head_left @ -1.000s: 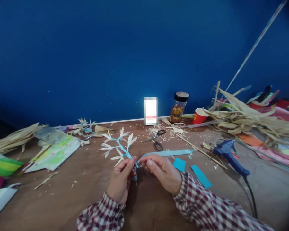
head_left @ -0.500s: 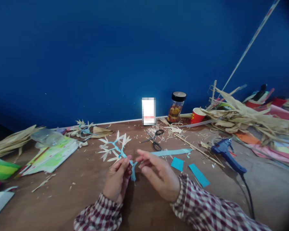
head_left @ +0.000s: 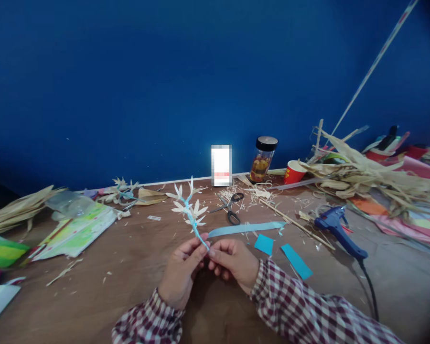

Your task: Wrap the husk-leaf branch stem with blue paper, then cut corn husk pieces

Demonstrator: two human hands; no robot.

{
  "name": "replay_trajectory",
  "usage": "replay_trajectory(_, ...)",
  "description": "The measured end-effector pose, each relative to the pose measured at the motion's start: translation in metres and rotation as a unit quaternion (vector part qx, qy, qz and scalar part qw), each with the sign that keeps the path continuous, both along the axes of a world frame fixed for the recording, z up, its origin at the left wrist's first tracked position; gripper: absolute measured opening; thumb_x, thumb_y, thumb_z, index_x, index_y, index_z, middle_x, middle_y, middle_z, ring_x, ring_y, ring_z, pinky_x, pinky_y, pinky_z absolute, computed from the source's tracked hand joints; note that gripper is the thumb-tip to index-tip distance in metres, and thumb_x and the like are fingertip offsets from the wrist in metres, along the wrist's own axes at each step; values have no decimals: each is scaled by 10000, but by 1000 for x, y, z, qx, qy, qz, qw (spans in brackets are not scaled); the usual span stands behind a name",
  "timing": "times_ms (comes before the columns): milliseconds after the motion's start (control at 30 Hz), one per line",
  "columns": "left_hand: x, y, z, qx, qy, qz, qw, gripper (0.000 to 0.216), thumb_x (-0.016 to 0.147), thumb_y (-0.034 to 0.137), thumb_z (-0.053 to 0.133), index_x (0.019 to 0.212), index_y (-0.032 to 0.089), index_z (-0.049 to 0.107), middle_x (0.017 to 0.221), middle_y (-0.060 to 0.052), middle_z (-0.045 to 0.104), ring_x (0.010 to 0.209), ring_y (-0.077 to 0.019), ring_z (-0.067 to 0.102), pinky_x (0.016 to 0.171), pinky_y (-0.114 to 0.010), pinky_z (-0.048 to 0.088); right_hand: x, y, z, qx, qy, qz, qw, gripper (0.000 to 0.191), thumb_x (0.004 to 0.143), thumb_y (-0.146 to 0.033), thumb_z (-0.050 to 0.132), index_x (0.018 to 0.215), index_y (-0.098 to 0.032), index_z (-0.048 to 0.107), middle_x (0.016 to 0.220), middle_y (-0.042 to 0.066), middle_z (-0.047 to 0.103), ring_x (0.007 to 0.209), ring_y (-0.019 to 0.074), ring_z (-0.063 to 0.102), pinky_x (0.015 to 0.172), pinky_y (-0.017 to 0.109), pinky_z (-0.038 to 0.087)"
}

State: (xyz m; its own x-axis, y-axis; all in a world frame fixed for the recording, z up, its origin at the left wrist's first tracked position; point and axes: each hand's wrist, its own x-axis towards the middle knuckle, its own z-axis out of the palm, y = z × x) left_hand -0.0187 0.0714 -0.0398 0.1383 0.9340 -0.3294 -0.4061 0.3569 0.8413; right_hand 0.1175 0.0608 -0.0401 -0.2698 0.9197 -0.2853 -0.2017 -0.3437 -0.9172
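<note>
A handmade branch (head_left: 187, 209) with pale pointed leaves and a stem wrapped in light blue paper rises between my hands. Its lower stem is pinched between the thumb and fingers of my left hand (head_left: 185, 265). My right hand (head_left: 235, 262) is closed at the very bottom of the same stem, its fingertips close against the left ones. Just beyond my right hand lies a long light blue paper strip (head_left: 247, 229). Two shorter blue paper pieces, a squarish one (head_left: 264, 244) and a longer one (head_left: 296, 261), lie to the right. Black scissors (head_left: 232, 209) rest behind the strip.
A blue glue gun (head_left: 340, 231) with its cord lies at right, near a heap of dried husks (head_left: 358, 177). A lidded jar (head_left: 263, 160) and a red paper cup (head_left: 294, 172) stand at the back. On the left are a colourful sheet (head_left: 77, 231) and more husks (head_left: 21, 208).
My right hand, open and apart before, has closed on the stem's lower end. The branch now stands more upright and further right, and my left hand grips lower on it.
</note>
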Motion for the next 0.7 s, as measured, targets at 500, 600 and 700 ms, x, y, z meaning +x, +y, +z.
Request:
replay_trajectory(500, 0, -3, 12, -10, -87, -34, 996, 380, 668, 371, 679, 974, 148, 653, 797, -74, 670, 617, -125, 574, 586, -260, 479, -2, -1, 3, -6, 75, 0, 997, 314, 699, -431, 630, 671, -124, 567, 522, -33, 551, 373, 29, 419, 306, 126, 247)
replay_trajectory(600, 0, -1, 10, -17, -74, -24, 997, 286, 610, 238, 742, 872, 144, 673, 706, -41, 668, 573, -100, 564, 560, -221, 468, 0, -2, 3, -16, 85, 30, 996, 313, 694, -421, 645, 719, -114, 590, 533, -28, 562, 382, 29, 443, 309, 117, 274)
replay_trajectory(700, -1, 1, 9, -25, -61, -18, 998, 215, 588, 216, 754, 767, 135, 668, 643, -24, 661, 531, -93, 561, 508, -201, 451, 0, -2, 3, -25, 80, 57, 995, 379, 712, -476, 606, 772, -102, 601, 592, 8, 607, 425, 46, 499, 324, 117, 329)
